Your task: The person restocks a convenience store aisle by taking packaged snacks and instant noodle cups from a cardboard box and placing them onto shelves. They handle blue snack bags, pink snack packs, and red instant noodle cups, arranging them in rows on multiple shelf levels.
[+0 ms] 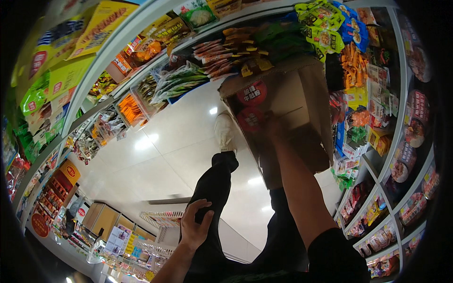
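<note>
An open cardboard box stands in front of my right leg, below the shelves. Inside it, along its left side, are two packages with round red labels. My right hand reaches into the box beside the lower red label; the hand is in shadow, and whether its fingers grip anything is unclear. Over my left thigh hangs my left hand, empty, with thumb and fingers apart.
Shelves with bagged snacks curve ahead and left. Green and blue packets hang beyond the box; bowl-shaped packages fill racks at right. White wire baskets stand lower left. A person is farther off at left.
</note>
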A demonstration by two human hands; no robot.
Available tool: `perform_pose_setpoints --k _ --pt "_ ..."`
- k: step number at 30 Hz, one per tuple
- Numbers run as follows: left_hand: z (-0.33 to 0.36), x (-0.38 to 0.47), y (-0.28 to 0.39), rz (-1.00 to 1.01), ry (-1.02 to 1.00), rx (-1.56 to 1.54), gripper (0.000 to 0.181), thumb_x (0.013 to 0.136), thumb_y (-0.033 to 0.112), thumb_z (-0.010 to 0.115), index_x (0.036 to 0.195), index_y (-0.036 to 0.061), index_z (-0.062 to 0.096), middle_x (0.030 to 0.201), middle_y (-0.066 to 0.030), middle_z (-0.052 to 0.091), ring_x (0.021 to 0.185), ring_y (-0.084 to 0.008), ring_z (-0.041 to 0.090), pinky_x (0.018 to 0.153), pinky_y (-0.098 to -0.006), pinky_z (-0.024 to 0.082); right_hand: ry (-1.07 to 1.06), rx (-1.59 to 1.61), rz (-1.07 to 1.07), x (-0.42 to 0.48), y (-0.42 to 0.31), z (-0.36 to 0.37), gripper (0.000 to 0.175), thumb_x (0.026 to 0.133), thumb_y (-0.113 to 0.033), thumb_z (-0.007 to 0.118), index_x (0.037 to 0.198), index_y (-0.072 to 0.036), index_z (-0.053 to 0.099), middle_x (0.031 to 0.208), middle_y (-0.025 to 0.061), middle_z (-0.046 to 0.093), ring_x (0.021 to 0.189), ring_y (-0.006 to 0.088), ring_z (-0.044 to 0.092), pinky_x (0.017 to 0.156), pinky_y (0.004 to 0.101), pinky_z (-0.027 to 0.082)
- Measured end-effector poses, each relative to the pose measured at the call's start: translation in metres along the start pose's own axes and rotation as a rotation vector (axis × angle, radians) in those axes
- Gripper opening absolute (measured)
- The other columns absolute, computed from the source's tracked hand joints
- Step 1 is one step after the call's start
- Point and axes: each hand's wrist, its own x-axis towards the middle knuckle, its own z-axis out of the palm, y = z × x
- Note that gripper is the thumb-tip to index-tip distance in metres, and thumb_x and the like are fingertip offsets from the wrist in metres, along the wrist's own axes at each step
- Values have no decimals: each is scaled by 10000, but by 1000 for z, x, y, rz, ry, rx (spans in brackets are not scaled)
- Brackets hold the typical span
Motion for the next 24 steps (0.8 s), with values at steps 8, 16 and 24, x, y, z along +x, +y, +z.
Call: perform_pose_setpoints --k 8,16,24 --pt "9 8 18 41 -11 46 344 890 87 756 1213 21 656 1111 -120 751 1080 -289 699 968 -386 526 -17 100 -95 -9 8 -9 325 910 -360 686 1110 -105 705 1000 193 735 1006 389 712 904 505 562" --pt "21 -8 -17 38 -13 140 253 927 113 731 1152 2 693 1100 -163 736 1051 -294 701 950 -382 534 -20 243 -53 -71 -12 -68 662 915 -685 601 1185 -92 716 1147 187 734 1053 363 706 906 462 551" --pt "101 12 107 332 -412 106 374 1029 211 622 1346 14 639 1329 -205 658 1297 -402 574 1145 -516 394 144 517 -125 -277 9 -266 390 868 -315 769 1106 -29 654 998 221 703 946 394 709 800 463 572"
